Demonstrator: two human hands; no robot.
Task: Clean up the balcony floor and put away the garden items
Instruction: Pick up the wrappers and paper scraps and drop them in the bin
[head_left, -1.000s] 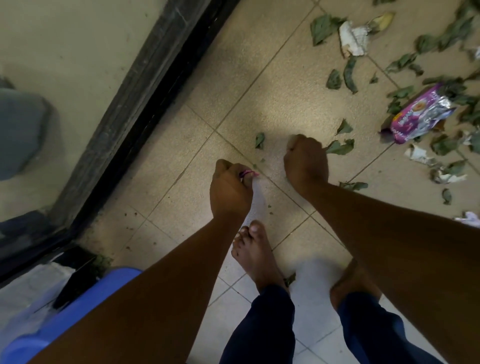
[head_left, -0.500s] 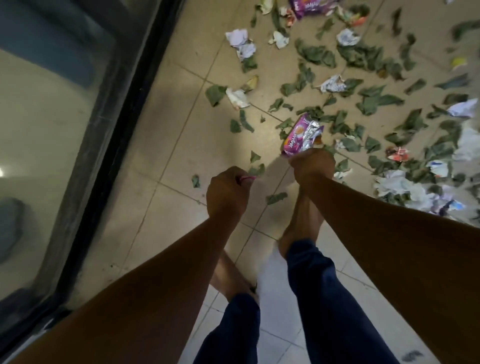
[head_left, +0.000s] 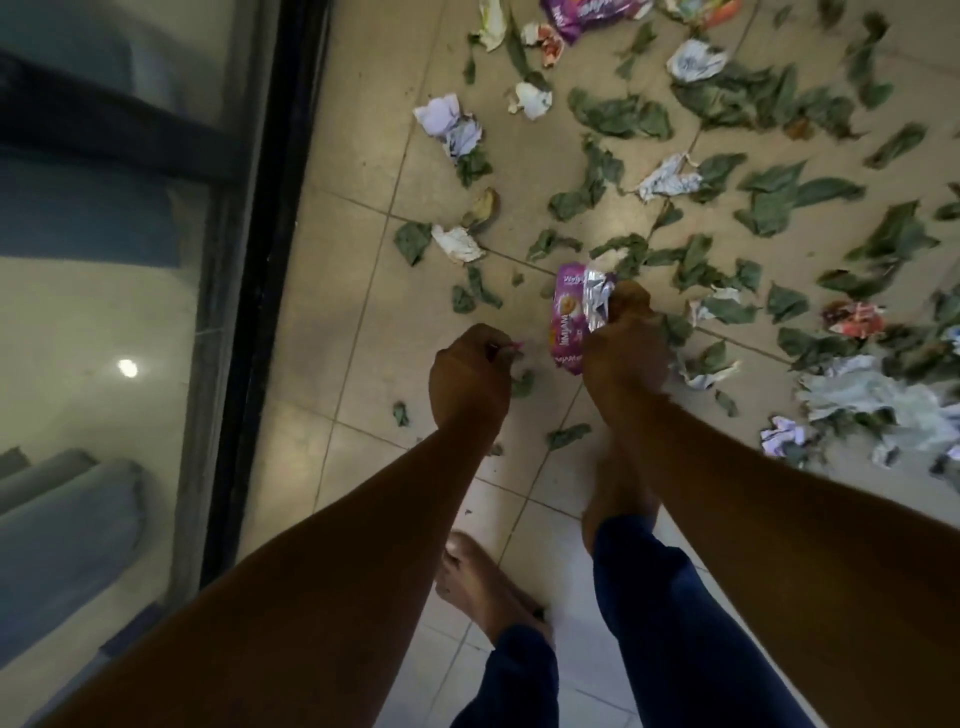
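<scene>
Since a half-second ago I've stepped forward; the wrapper (head_left: 576, 317) now sits against my right hand (head_left: 623, 343). My left hand (head_left: 470, 376) is fisted on something pink; whether the right grips the wrapper, I cannot tell. Wrapper: purple, crumpled, silver inside showing. Long axis runs away from me. Beige tile floor (head_left: 363, 322), leaves (head_left: 618, 114) and paper scraps (head_left: 452, 124) strewn, dark door frame (head_left: 260, 312) along its left edge.

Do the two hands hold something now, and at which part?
The left hand pinches a small pink thing by its end. The right hand is curled beside the purple wrapper; whether it holds anything cannot be told.
</scene>
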